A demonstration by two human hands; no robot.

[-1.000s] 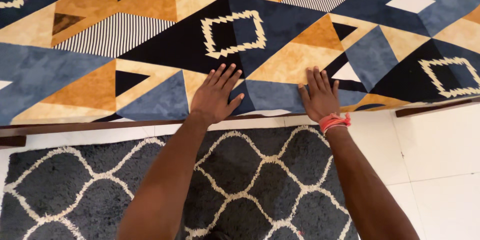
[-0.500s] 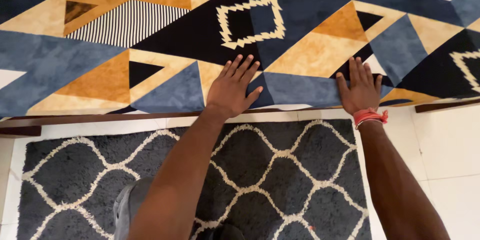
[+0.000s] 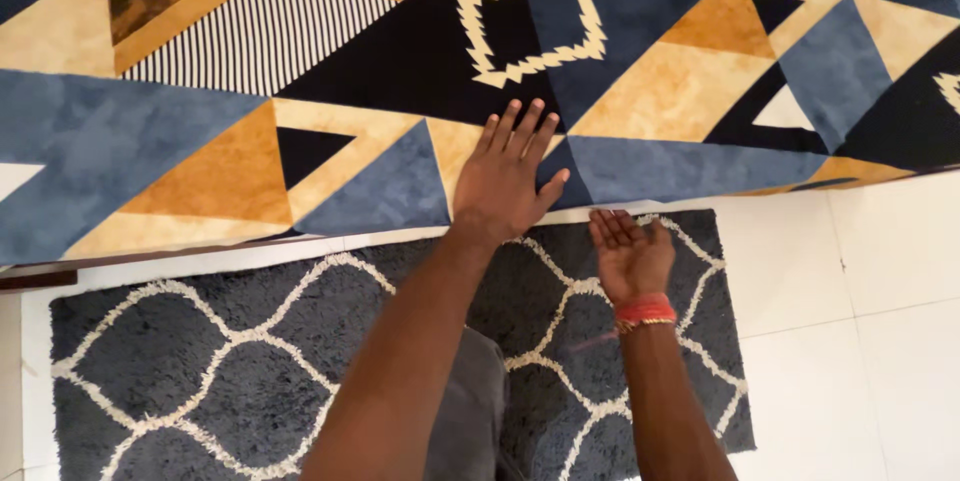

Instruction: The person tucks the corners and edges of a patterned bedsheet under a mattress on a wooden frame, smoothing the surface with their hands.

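The person is leaning over a patterned cover [image 3: 230,156] of blue, ochre, cream and black triangles, which is lying spread across the upper part of the view. The left hand [image 3: 505,181] is resting flat on that cover, close to its near edge, with the fingers [image 3: 515,126] stretched out and slightly fanned, gripping nothing; the palm is lying where a blue triangle is meeting a cream one, just below a black patch bearing a cream zigzag diamond [image 3: 530,26].

The right hand [image 3: 630,253] is hovering just off the near edge of the cover, not touching it, turned palm up with the fingers [image 3: 612,226] loosely curled and holding nothing. A red and orange band [image 3: 645,311] is sitting round its wrist.

Below the cover's edge, a shaggy grey rug [image 3: 220,361] with a cream lattice pattern is lying on the white tiled floor [image 3: 860,301], and both forearms are crossing over it. The right hand is hanging above the rug's far right corner. A strip of dark wood [image 3: 30,279] is showing under the cover's edge at the left, beside the rug. Between the two forearms, near the bottom, a bit of grey cloth [image 3: 470,411] is showing; I cannot tell whether it is clothing or something else.
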